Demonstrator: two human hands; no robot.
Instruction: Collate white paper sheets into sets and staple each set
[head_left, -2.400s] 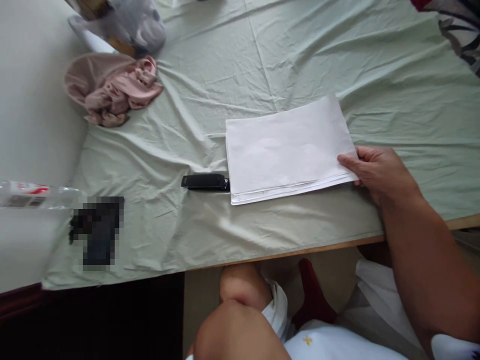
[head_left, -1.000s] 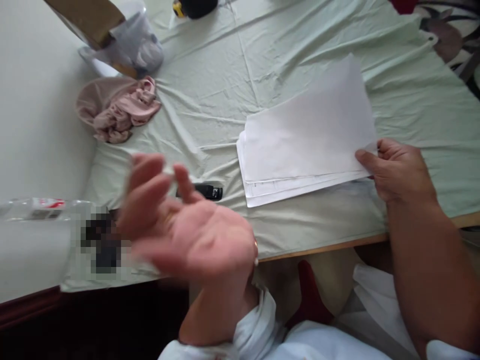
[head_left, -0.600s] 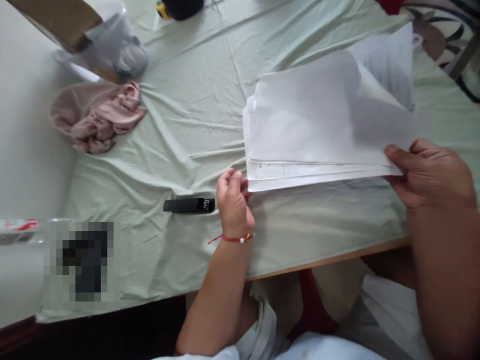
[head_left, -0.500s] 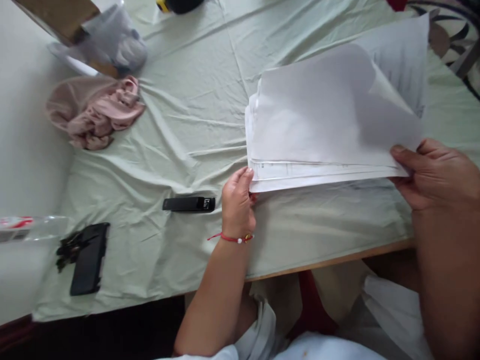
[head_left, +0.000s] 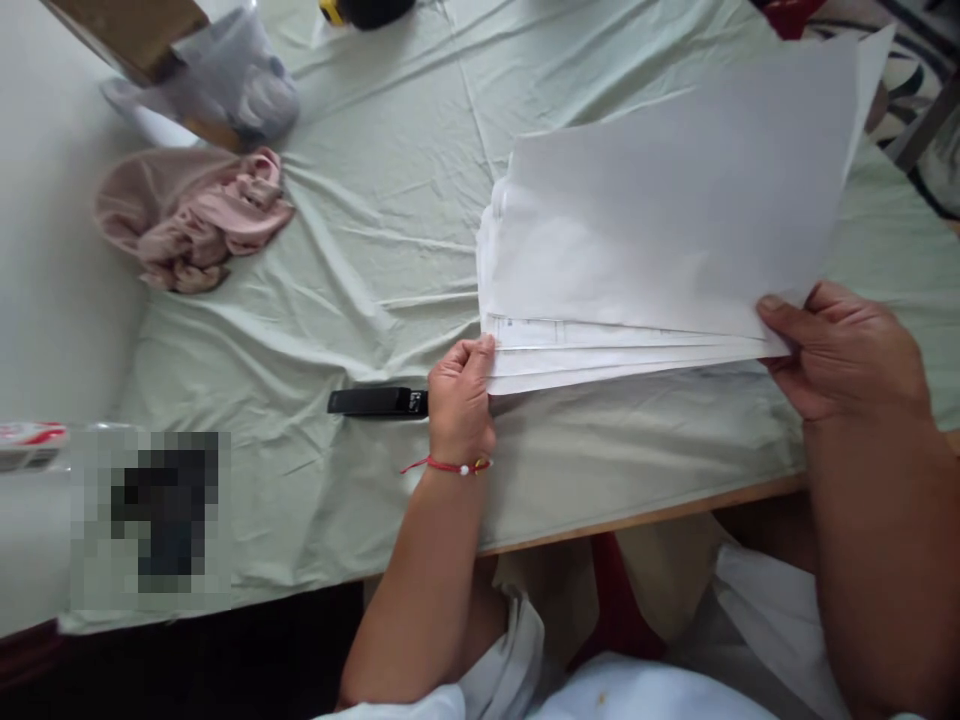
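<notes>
A stack of white paper sheets (head_left: 660, 220) is held up above the table, its sheets slightly fanned along the near edge. The top sheet shows a blank face, while some print peeks out on a sheet beneath. At the near left corner, my left hand (head_left: 461, 395) pinches the stack, thumb on top; a red string bracelet circles that wrist. My right hand (head_left: 855, 350) grips the near right corner, its thumb pressing the top sheet. Just left of my left hand lies a black stapler (head_left: 375, 401), its right end partly hidden by the hand.
A pale green cloth (head_left: 360, 290) covers the table, wrinkled. At the left lie a pink cloth (head_left: 202, 215), a clear plastic bag (head_left: 247, 85) by a cardboard box (head_left: 139, 35), a plastic bottle (head_left: 37, 445) and a blurred-out dark object (head_left: 176, 510). The table's wooden edge (head_left: 645, 518) runs in front.
The top sheet's folded-back right corner now lies flatter, covering the printed page behind it. Both hands and the stack have shifted slightly left, and my left hand now overlaps the stapler's end.
</notes>
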